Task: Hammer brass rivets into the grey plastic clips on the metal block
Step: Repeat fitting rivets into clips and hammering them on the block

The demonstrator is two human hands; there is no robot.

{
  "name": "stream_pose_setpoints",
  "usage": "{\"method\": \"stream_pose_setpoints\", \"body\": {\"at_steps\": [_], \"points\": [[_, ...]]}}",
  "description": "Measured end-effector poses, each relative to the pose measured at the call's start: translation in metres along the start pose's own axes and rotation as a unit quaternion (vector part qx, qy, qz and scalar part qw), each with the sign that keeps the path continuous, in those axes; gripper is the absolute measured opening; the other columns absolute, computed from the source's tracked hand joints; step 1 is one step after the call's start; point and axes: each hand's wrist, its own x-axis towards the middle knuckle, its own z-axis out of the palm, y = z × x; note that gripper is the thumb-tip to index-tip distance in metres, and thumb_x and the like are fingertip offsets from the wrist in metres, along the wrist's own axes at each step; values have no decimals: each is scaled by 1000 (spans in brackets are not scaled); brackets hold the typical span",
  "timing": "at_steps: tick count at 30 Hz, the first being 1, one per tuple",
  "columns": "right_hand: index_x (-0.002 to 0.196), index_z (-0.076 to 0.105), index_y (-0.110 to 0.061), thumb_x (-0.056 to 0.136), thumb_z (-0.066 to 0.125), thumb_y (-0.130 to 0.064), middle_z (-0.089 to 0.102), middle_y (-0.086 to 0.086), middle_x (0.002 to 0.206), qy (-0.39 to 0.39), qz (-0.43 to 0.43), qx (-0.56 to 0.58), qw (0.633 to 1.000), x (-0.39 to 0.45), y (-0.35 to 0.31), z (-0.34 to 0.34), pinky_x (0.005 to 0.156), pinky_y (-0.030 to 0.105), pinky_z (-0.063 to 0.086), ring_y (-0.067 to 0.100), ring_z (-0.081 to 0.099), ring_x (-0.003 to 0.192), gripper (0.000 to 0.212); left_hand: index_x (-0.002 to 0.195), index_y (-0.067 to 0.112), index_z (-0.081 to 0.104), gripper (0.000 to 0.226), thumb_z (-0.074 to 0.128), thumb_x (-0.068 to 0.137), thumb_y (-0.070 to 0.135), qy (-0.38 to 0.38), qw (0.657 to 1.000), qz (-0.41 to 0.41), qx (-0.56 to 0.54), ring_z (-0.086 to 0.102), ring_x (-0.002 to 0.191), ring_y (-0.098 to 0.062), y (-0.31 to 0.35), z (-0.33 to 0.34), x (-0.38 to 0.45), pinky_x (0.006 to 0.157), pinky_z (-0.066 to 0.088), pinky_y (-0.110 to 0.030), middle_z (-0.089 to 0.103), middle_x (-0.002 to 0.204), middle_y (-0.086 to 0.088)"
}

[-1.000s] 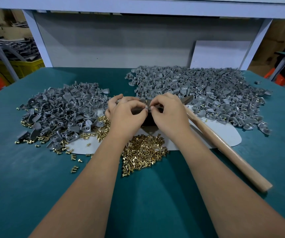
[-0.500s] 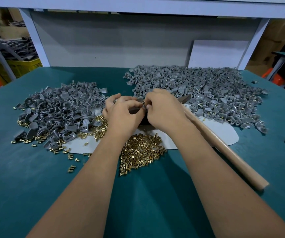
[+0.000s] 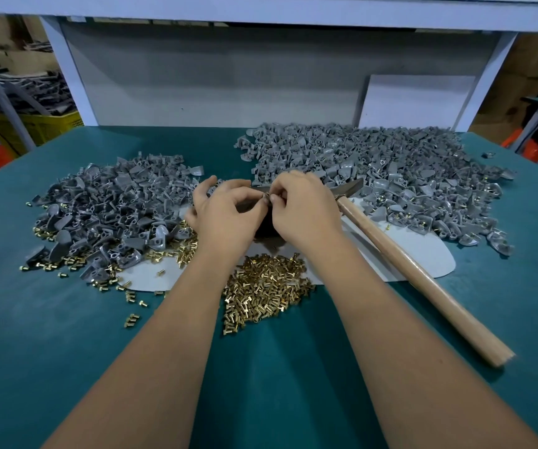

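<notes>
My left hand (image 3: 225, 215) and my right hand (image 3: 303, 209) meet over the dark metal block (image 3: 266, 230), which they mostly hide. Both pinch a small grey clip (image 3: 266, 197) between thumb and fingertips; whether a rivet is in it I cannot tell. A heap of brass rivets (image 3: 267, 286) lies just in front of the block. One pile of grey plastic clips (image 3: 112, 209) lies to the left, and a larger pile of clips (image 3: 390, 170) to the right. The hammer (image 3: 423, 277) lies on the table right of my right hand, its wooden handle pointing toward me.
The teal table (image 3: 50, 335) carries a white sheet (image 3: 423, 254) under the work area. Loose rivets (image 3: 131, 319) are scattered front left. A grey back panel and white frame posts close the far side. A yellow crate (image 3: 44, 128) stands off the table at the left.
Both hands have stayed over the block, fingertips shifting slightly as they work the small clip. The hammer has not moved.
</notes>
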Motion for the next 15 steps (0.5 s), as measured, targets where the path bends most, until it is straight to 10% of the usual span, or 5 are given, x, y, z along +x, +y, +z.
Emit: {"method": "stream_pose_setpoints", "body": {"at_steps": [8, 15], "points": [[90, 67, -10, 99, 43, -28, 66, 4, 82, 25, 146, 311, 939, -5, 10, -10, 81, 35, 47, 18, 59, 82, 31, 87, 42, 71, 5, 67, 88, 43, -9, 1000, -15, -24, 16, 139, -11, 1, -2, -2, 96, 6, -30, 55, 130, 26], [79, 66, -25, 89, 62, -21, 66, -4, 86, -13, 97, 225, 969, -2, 6, -4, 82, 41, 51, 19, 61, 91, 11, 82, 46, 68, 8, 66, 89, 41, -6, 1000, -2, -9, 16, 139, -13, 3, -3, -3, 100, 9, -34, 55, 132, 23]]}}
